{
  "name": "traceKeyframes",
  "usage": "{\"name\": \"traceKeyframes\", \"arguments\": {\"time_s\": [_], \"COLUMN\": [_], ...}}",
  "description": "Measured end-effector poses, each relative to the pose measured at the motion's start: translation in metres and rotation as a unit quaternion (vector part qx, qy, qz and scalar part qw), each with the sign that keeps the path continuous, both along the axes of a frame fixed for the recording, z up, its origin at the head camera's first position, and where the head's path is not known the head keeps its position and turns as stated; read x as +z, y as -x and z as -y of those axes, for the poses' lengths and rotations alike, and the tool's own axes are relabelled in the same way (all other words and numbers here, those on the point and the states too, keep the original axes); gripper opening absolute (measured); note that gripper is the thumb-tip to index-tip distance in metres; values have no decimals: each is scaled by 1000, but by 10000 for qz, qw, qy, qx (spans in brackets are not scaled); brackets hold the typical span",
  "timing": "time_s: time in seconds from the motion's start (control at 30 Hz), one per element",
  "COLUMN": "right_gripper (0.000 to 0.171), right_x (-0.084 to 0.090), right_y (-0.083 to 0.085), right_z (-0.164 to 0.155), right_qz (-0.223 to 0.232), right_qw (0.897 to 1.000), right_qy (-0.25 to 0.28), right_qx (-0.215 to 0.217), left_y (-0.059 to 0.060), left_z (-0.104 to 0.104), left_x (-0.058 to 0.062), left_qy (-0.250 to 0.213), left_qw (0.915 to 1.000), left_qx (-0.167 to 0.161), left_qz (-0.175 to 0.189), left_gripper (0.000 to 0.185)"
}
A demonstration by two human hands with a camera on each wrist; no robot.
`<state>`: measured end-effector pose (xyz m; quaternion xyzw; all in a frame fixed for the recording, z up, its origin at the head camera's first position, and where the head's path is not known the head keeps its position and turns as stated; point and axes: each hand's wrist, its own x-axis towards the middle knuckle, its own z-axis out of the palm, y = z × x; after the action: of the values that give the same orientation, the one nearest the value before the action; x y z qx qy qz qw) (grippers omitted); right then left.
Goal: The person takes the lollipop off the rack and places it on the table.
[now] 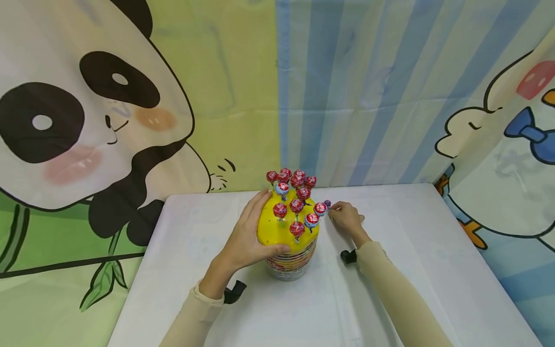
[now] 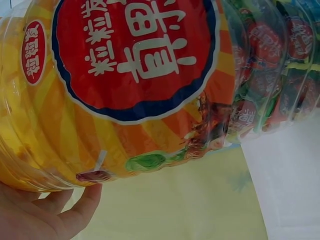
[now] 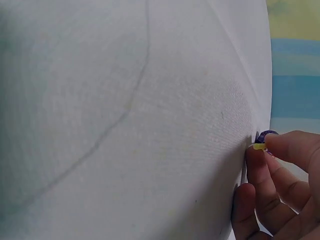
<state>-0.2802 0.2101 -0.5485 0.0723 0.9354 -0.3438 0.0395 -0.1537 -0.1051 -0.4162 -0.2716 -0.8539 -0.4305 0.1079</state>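
Observation:
A plastic candy jar (image 1: 289, 267) with a rounded yellow top (image 1: 270, 229) stands on the table. Red and blue-white wrapped lollipops (image 1: 297, 206) stick up from that top. My left hand (image 1: 244, 238) grips the top's left side, thumb across the front and fingers round the back. In the left wrist view the jar's orange and red label (image 2: 145, 100) fills much of the picture, with wrapped sweets (image 2: 265, 45) behind the clear wall. To the jar's right, my right hand (image 1: 347, 219) pinches a purple-wrapped lollipop (image 1: 327, 203) by its short yellow stick (image 3: 259, 146).
A white cloth covers the table (image 1: 390, 270). Close behind it hangs a printed curtain (image 1: 234, 96) with a panda and blue stripes. Black wrist straps (image 1: 348, 257) jut out beside both sleeves.

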Motion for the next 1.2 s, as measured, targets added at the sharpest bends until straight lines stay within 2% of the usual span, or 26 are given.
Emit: {"name": "traceKeyframes", "arguments": {"time_s": [0.37, 0.53, 0.67, 0.87, 1.07, 1.2], "right_gripper": [29, 29, 27, 25, 23, 20], "right_x": [1, 9, 24, 64, 98, 115], "right_y": [0, -7, -19, -45, -72, -89], "right_z": [-4, -6, -6, -5, -4, -1], "right_qz": [-143, -237, -644, -1535, -2054, -2288], "right_qw": [9999, 9995, 9968, 9803, 9610, 9438], "right_qy": [31, 147, 373, 920, 1340, 1815], "right_qx": [79, 121, 308, 839, 1276, 1549], "left_y": [3, 4, 4, 3, 2, 2], "left_z": [0, 0, 0, 0, 0, 0], "left_x": [-1, -2, -4, -4, -4, -4], "left_qy": [-70, -98, -109, -112, -158, -162], "left_qw": [9999, 9998, 9999, 9998, 9998, 9998], "left_qx": [-18, -9, -7, 1, -14, -26], "left_qz": [-155, -148, -127, -157, -105, -92], "left_gripper": [114, 115, 114, 115, 114, 114]}}
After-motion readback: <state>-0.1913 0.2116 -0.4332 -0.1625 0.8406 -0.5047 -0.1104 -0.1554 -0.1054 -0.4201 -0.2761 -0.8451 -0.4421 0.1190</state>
